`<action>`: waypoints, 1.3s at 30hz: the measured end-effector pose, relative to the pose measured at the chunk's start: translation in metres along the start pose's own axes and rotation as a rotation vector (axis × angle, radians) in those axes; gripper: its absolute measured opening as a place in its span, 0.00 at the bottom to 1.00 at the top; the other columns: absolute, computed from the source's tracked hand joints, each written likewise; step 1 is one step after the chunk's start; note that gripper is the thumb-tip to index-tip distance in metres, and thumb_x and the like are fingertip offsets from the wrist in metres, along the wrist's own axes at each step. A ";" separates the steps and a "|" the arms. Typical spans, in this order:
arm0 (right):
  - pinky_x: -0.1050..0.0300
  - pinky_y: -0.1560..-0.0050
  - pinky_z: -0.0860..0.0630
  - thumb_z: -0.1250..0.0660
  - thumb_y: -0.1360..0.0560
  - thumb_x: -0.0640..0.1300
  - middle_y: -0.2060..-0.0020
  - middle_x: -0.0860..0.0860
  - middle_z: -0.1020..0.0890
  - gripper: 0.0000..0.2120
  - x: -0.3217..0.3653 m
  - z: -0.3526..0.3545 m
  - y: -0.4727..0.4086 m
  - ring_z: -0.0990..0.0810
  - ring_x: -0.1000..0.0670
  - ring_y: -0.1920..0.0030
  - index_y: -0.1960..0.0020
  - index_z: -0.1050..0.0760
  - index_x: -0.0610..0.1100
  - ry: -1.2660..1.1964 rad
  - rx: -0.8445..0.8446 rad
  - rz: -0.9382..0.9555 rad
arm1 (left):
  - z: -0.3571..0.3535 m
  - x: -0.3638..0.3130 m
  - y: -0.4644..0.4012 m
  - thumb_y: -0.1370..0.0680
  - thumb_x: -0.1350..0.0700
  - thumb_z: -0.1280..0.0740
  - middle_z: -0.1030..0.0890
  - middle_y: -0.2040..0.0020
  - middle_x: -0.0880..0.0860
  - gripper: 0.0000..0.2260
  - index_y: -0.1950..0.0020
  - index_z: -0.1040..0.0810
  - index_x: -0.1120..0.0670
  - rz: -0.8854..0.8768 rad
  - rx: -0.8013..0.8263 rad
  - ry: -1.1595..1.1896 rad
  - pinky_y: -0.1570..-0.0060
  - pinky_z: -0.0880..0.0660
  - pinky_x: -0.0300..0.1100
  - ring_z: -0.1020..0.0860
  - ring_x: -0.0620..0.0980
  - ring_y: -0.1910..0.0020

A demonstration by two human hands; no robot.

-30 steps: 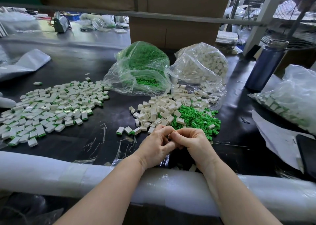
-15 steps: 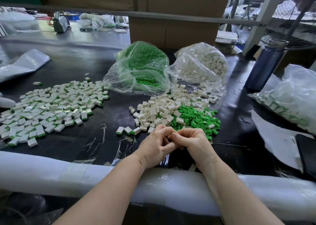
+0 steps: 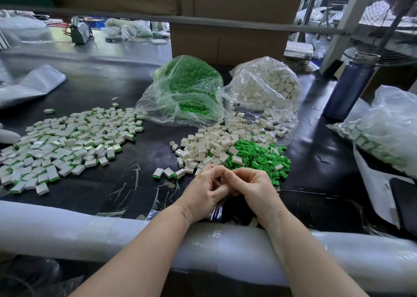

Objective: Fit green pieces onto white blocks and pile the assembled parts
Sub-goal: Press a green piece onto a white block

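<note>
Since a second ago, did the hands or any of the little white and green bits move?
Hardly anything changed. The left hand and right hand stay pressed together with fingers curled; whatever they hold is hidden. The big spread of finished white-and-green blocks, the loose white plastic blocks, the loose green plastic pieces and the three finished blocks near the hands all lie where they were.

Blue bottle (image 3: 346, 87) upright far right; cardboard box (image 3: 228, 41) behind bags; white foam roll (image 3: 67, 231) along near table edge.
</note>
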State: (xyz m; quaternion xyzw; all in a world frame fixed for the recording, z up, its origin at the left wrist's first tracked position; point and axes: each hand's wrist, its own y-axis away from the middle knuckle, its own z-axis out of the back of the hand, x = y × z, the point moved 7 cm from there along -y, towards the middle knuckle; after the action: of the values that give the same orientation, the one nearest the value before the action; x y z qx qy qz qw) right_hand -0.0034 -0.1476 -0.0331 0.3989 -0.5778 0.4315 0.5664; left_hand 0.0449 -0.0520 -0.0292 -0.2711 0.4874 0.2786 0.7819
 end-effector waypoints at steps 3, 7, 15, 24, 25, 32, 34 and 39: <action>0.63 0.62 0.22 0.32 0.27 0.44 0.64 0.50 0.16 0.04 -0.002 0.004 -0.001 0.19 0.53 0.62 0.55 0.19 0.44 0.004 -0.064 0.002 | 0.005 0.004 -0.002 0.24 0.60 0.33 0.28 0.51 0.50 0.04 0.50 0.23 0.52 0.021 -0.065 0.012 0.52 0.27 0.33 0.25 0.52 0.55; 0.64 0.64 0.23 0.31 0.27 0.36 0.62 0.50 0.17 0.04 0.001 0.013 -0.001 0.20 0.57 0.63 0.56 0.20 0.44 0.064 -0.153 0.056 | 0.010 0.008 -0.003 0.24 0.61 0.34 0.24 0.52 0.54 0.05 0.53 0.23 0.50 0.047 -0.112 0.027 0.54 0.27 0.31 0.25 0.47 0.57; 0.68 0.65 0.27 0.28 0.30 0.35 0.72 0.56 0.20 0.10 0.006 0.013 -0.001 0.25 0.61 0.70 0.65 0.22 0.48 0.250 -0.174 0.144 | 0.006 0.012 -0.002 0.24 0.61 0.33 0.19 0.53 0.55 0.05 0.51 0.21 0.52 0.093 -0.090 0.045 0.45 0.24 0.49 0.20 0.53 0.51; 0.68 0.60 0.28 0.32 0.26 0.39 0.64 0.53 0.22 0.04 0.005 0.008 -0.003 0.26 0.57 0.63 0.58 0.25 0.44 0.429 -0.178 0.144 | 0.008 0.010 -0.002 0.24 0.60 0.33 0.21 0.54 0.49 0.05 0.52 0.21 0.51 0.068 -0.126 -0.014 0.47 0.24 0.39 0.21 0.47 0.53; 0.66 0.60 0.28 0.32 0.26 0.39 0.64 0.52 0.22 0.03 0.006 0.008 -0.002 0.25 0.56 0.63 0.58 0.24 0.44 0.418 -0.186 0.150 | 0.009 0.010 -0.002 0.25 0.60 0.32 0.21 0.55 0.48 0.05 0.52 0.21 0.51 0.064 -0.140 -0.026 0.48 0.25 0.36 0.21 0.46 0.54; 0.57 0.60 0.25 0.31 0.27 0.39 0.67 0.49 0.22 0.05 0.009 0.021 0.002 0.25 0.53 0.65 0.61 0.23 0.42 0.319 -0.307 0.123 | 0.045 0.003 0.010 0.25 0.59 0.32 0.19 0.56 0.51 0.06 0.49 0.20 0.54 0.060 -0.590 -0.214 0.53 0.23 0.41 0.22 0.48 0.57; 0.56 0.60 0.25 0.31 0.27 0.39 0.68 0.50 0.22 0.05 0.009 0.022 0.002 0.26 0.53 0.66 0.62 0.23 0.42 0.309 -0.305 0.111 | 0.056 0.004 0.018 0.25 0.58 0.32 0.19 0.54 0.53 0.06 0.49 0.19 0.53 0.124 -0.748 -0.336 0.48 0.27 0.47 0.24 0.52 0.53; 0.60 0.61 0.26 0.31 0.27 0.39 0.69 0.51 0.23 0.07 0.008 0.022 0.002 0.26 0.55 0.66 0.63 0.24 0.45 0.319 -0.306 0.102 | 0.070 0.017 0.029 0.24 0.53 0.35 0.25 0.46 0.53 0.07 0.49 0.20 0.50 0.448 -0.887 -0.501 0.43 0.40 0.50 0.33 0.56 0.41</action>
State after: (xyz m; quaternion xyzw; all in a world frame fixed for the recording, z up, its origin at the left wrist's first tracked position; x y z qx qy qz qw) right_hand -0.0123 -0.1676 -0.0251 0.2054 -0.5589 0.4247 0.6820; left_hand 0.0736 0.0202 -0.0229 -0.3895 0.1682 0.6724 0.6065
